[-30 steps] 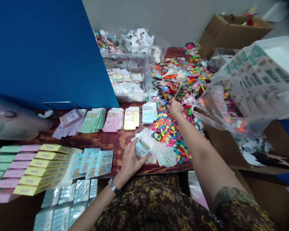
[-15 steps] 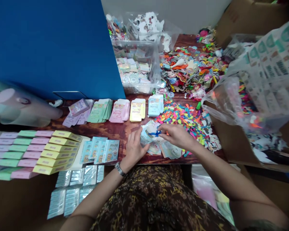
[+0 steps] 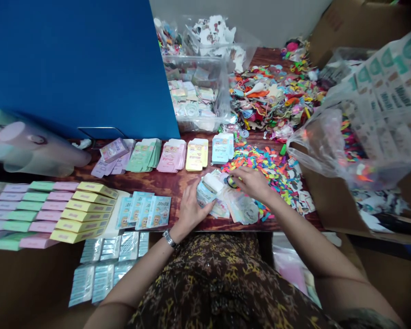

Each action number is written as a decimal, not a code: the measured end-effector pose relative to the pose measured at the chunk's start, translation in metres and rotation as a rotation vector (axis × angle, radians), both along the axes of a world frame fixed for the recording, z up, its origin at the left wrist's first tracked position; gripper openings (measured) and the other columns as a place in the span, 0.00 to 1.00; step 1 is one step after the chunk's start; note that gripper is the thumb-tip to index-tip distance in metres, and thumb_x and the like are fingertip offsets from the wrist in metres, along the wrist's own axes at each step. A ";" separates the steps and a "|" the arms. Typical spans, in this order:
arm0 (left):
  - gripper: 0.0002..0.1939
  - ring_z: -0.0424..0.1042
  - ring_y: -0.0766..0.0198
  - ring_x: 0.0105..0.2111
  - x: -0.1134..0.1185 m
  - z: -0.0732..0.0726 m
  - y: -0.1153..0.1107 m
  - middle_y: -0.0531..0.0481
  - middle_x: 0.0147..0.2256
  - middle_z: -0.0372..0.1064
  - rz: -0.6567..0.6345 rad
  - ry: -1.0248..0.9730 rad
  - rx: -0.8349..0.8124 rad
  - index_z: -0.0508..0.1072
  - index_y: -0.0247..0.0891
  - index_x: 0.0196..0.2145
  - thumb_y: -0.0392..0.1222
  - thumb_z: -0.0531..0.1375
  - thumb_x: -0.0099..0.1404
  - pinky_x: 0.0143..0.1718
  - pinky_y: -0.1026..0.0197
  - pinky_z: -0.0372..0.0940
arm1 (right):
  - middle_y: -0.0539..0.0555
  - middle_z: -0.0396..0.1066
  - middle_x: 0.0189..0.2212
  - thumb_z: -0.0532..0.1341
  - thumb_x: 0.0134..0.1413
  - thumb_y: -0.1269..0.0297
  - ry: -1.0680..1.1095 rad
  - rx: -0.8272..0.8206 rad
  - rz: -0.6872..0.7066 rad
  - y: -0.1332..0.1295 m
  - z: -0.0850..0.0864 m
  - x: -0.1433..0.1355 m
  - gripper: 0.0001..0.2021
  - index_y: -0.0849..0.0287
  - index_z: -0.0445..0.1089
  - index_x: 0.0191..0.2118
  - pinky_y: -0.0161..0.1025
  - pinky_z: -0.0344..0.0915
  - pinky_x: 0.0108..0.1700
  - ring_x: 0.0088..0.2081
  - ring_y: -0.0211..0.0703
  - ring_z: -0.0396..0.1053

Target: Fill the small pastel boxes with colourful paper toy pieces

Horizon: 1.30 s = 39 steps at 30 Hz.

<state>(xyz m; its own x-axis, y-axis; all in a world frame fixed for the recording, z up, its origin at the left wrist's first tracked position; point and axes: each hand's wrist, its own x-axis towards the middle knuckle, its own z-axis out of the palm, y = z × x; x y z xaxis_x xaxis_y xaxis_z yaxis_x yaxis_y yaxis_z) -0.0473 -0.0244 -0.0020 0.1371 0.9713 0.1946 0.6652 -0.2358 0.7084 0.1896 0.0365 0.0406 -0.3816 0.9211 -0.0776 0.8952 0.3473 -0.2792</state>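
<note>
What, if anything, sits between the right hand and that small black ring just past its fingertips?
Nothing visible does. The right hand lies flat on the packets, and its fingertips reach the black ring with no gap showing. The left hand holds the small blue-and-white packet beside it, clear of the ring.

A blue panel point(image 3: 78, 64) stands on the wooden table point(image 3: 164, 183).

Blue board point(image 3: 78, 64), yellow boxes point(image 3: 85, 211), brown floral-patterned garment point(image 3: 222, 283), multicoloured cut-outs point(image 3: 267, 167).
</note>
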 end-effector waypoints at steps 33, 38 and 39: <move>0.39 0.66 0.49 0.55 0.007 0.006 -0.006 0.39 0.54 0.66 -0.004 -0.136 -0.075 0.58 0.37 0.62 0.47 0.67 0.57 0.57 0.47 0.64 | 0.53 0.78 0.39 0.55 0.65 0.68 0.496 0.270 0.109 -0.016 0.054 -0.051 0.09 0.55 0.73 0.42 0.40 0.71 0.43 0.40 0.42 0.76; 0.39 0.66 0.48 0.56 0.008 0.005 -0.005 0.39 0.56 0.65 -0.004 -0.179 -0.066 0.58 0.37 0.62 0.45 0.67 0.56 0.57 0.45 0.64 | 0.54 0.78 0.39 0.54 0.66 0.67 0.476 0.280 0.160 -0.020 0.045 -0.057 0.10 0.56 0.73 0.43 0.41 0.72 0.45 0.41 0.43 0.75; 0.38 0.66 0.48 0.56 0.008 0.005 -0.005 0.39 0.56 0.65 -0.007 -0.189 -0.067 0.58 0.38 0.62 0.45 0.67 0.56 0.57 0.45 0.64 | 0.55 0.78 0.38 0.54 0.66 0.67 0.472 0.293 0.175 -0.021 0.043 -0.057 0.10 0.56 0.73 0.43 0.41 0.72 0.44 0.41 0.43 0.75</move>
